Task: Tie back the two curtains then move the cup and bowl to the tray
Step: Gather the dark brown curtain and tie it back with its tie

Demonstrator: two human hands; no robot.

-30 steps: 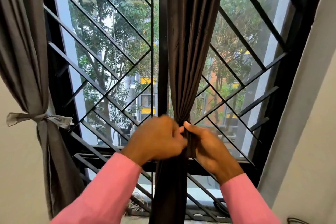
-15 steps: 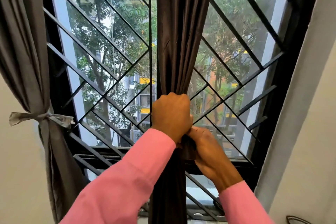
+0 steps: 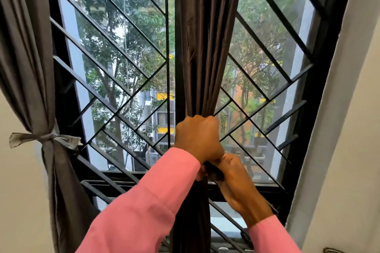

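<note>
The dark, glossy curtain (image 3: 205, 47) hung in tight vertical folds before the middle of the black diagonal-barred grille (image 3: 115, 80). The left hand (image 3: 198, 137) was fisted round its gathered folds. The right hand (image 3: 236, 181), just below, pinched its fabric. Left of the grille, the matte grey curtain (image 3: 26, 57) hung cinched by a knotted tie (image 3: 47, 139).

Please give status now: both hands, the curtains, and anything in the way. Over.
Left hand grips dark brown gathered curtain. Right hand pinches its fabric just below. Grey curtain at left already tied. Nothing in the way.
</note>
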